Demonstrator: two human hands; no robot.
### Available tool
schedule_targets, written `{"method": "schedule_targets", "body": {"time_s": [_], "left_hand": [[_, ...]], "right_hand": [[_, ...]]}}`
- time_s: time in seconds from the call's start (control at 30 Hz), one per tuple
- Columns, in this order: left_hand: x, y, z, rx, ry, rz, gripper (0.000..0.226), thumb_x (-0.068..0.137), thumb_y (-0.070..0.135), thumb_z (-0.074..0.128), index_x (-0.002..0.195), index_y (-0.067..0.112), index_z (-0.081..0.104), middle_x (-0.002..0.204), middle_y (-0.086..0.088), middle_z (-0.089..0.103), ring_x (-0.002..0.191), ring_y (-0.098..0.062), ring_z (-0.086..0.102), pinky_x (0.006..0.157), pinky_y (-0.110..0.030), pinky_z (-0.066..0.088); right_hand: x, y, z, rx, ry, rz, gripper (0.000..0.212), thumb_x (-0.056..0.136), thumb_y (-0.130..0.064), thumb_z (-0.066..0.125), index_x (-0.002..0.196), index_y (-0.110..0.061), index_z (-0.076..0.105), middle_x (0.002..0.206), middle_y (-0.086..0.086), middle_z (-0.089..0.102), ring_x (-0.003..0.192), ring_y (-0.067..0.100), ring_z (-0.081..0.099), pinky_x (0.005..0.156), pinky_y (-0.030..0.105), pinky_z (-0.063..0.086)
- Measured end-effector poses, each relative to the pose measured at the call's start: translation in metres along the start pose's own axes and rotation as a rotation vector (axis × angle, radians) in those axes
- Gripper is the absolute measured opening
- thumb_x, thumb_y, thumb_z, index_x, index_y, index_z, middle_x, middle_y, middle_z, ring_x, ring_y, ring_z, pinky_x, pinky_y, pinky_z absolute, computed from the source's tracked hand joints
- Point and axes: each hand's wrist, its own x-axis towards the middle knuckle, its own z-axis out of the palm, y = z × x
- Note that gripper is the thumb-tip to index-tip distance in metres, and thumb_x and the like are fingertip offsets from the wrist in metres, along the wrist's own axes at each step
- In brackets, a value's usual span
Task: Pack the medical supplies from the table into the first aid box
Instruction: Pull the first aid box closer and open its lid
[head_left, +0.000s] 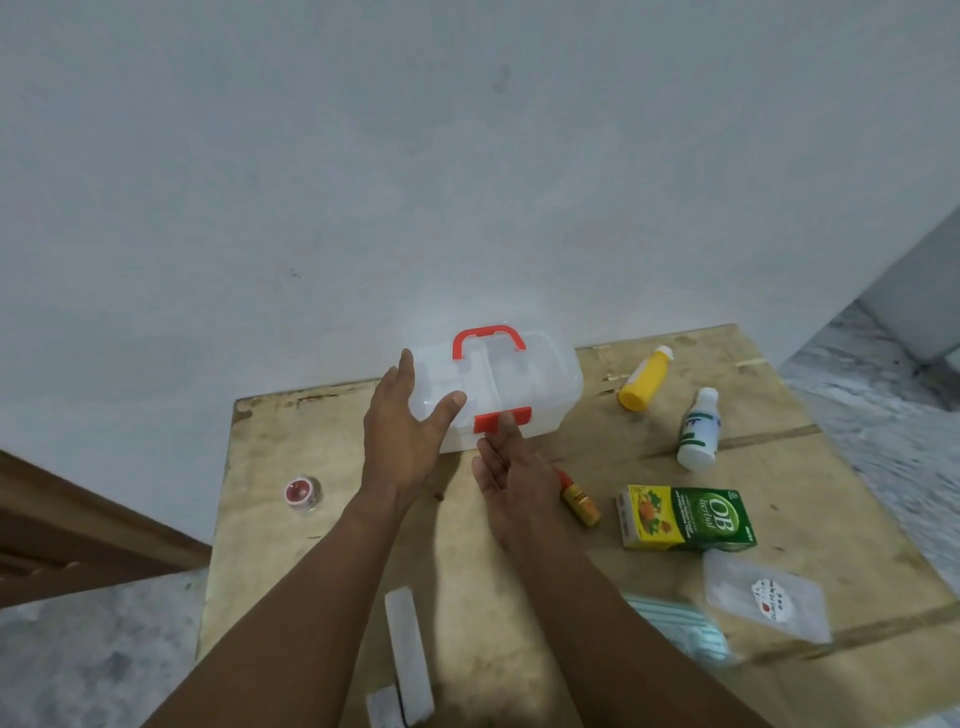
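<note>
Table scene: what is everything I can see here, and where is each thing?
first aid box: 1, clear with red handle and latch, table's far edge, lid closed
yellow bottle: 1, lying right of box
white bottle: 1, green label, right side
green carton: 1, green and yellow, right
small orange bottle: 1, centre
tape roll: 1, red-centred, left
white strip: 1, near edge
clear pouch: 1, near right
table: 1, tan
hands: left open beside box; right fingers at latch

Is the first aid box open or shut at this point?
Shut. The clear lid of the first aid box sits flat, its red latch is down at the front, and the right hand touches that latch.
</note>
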Motion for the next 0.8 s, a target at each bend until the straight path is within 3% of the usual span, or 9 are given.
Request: {"method": "schedule_targets", "body": {"time_s": [0.2, 0.3, 0.43, 0.57, 0.67, 0.8], "left_hand": [[0.000, 0.000, 0.000, -0.019, 0.010, 0.004, 0.081, 0.088, 0.043, 0.069, 0.155, 0.022, 0.029, 0.160, 0.001, 0.031, 0.148, -0.019, 0.027, 0.119, -0.045, 0.028], [0.000, 0.001, 0.001, -0.029, 0.009, 0.004, 0.081, 0.088, 0.042, 0.070, 0.155, 0.021, 0.029, 0.160, 0.001, 0.031, 0.148, -0.018, 0.026, 0.120, -0.043, 0.027], [0.001, -0.001, 0.003, -0.001, 0.020, 0.006, 0.082, 0.088, 0.044, 0.069, 0.155, 0.022, 0.029, 0.160, 0.001, 0.031, 0.148, -0.019, 0.026, 0.119, -0.044, 0.028], [-0.001, 0.001, 0.002, -0.021, 0.013, -0.005, 0.081, 0.088, 0.042, 0.069, 0.155, 0.021, 0.029, 0.160, 0.000, 0.030, 0.148, -0.019, 0.025, 0.120, -0.044, 0.027], [-0.003, 0.004, 0.000, -0.042, 0.000, -0.014, 0.081, 0.089, 0.040, 0.070, 0.156, 0.020, 0.028, 0.160, 0.000, 0.030, 0.149, -0.017, 0.024, 0.120, -0.042, 0.026], [-0.003, 0.006, -0.002, -0.025, -0.013, -0.028, 0.082, 0.089, 0.043, 0.069, 0.156, 0.022, 0.028, 0.160, 0.000, 0.029, 0.149, -0.020, 0.025, 0.120, -0.045, 0.027]], "right_hand": [[0.005, 0.005, 0.000, 0.049, -0.048, -0.018, 0.032, 0.085, -0.035, 0.071, 0.112, -0.020, 0.065, 0.112, 0.003, 0.074, 0.104, 0.018, 0.070, 0.097, 0.037, 0.053], [0.008, 0.009, -0.001, 0.063, -0.080, -0.041, 0.034, 0.087, -0.037, 0.067, 0.118, -0.023, 0.061, 0.117, 0.001, 0.072, 0.105, 0.018, 0.068, 0.090, 0.032, 0.054], [0.005, 0.007, -0.003, 0.059, -0.054, -0.050, 0.026, 0.084, -0.036, 0.071, 0.107, -0.026, 0.063, 0.114, 0.000, 0.072, 0.103, 0.019, 0.068, 0.085, 0.032, 0.055], [0.001, 0.001, -0.007, -0.032, 0.040, -0.104, 0.043, 0.079, -0.028, 0.079, 0.116, -0.016, 0.061, 0.107, 0.003, 0.073, 0.096, 0.020, 0.071, 0.075, 0.031, 0.058], [-0.002, -0.010, -0.014, -0.155, 0.118, -0.248, 0.060, 0.076, -0.021, 0.084, 0.125, -0.012, 0.051, 0.111, 0.010, 0.068, 0.092, 0.023, 0.070, 0.064, 0.028, 0.058], [-0.008, -0.027, -0.015, -0.355, 0.027, -0.458, 0.063, 0.077, -0.014, 0.083, 0.127, -0.017, 0.045, 0.094, 0.003, 0.068, 0.083, 0.016, 0.069, 0.072, 0.030, 0.060]]}}
